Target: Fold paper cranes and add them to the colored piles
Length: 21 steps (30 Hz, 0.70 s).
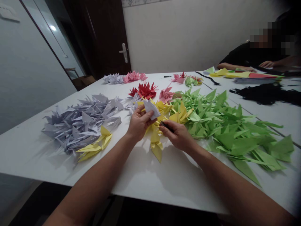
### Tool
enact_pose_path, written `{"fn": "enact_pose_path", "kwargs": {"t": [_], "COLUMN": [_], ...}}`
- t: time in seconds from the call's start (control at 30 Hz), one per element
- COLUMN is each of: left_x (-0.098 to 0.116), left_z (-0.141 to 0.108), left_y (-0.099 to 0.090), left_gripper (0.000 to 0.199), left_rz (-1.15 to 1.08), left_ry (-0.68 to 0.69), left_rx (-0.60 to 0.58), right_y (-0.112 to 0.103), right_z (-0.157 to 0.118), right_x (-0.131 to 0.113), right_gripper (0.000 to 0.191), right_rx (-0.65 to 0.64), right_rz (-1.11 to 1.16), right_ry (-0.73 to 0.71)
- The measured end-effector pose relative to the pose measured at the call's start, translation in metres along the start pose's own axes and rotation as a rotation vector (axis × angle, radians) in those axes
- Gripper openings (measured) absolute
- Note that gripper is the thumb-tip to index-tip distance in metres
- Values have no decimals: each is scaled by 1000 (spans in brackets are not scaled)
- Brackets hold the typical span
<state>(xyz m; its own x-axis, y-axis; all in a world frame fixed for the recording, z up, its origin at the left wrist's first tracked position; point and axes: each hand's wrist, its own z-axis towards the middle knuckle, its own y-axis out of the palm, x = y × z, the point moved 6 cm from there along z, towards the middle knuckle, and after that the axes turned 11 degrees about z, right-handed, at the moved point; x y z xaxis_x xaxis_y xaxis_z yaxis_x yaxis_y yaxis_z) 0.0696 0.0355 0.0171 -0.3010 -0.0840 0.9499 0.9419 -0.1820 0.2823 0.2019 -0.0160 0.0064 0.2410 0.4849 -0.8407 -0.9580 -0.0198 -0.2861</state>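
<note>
On a white table, near its front edge, the left hand and right hand are held close together over yellow paper cranes. A pale paper crane is pinched by the left hand's curled fingers; a dark slender item is gripped by the right hand.

A heap of lilac origami cranes is spread over a white table, and a larger heap of green origami cranes is laid out to the right. Coloured paper sheets are piled near a seated co-worker. A dark wooden door is fitted with a metal lever handle.
</note>
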Motion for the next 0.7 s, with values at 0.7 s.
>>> {"fn": "enact_pose_path", "kwargs": {"t": [0.7], "left_x": [81], "left_z": [17], "left_y": [-125], "left_gripper": [28], "left_rz": [890], "left_ry": [448], "left_rx": [641], "right_y": [-1], "right_z": [-2], "right_x": [8], "right_gripper": [22], "right_rx": [54], "right_rz": [-137], "right_ry": [-61]}}
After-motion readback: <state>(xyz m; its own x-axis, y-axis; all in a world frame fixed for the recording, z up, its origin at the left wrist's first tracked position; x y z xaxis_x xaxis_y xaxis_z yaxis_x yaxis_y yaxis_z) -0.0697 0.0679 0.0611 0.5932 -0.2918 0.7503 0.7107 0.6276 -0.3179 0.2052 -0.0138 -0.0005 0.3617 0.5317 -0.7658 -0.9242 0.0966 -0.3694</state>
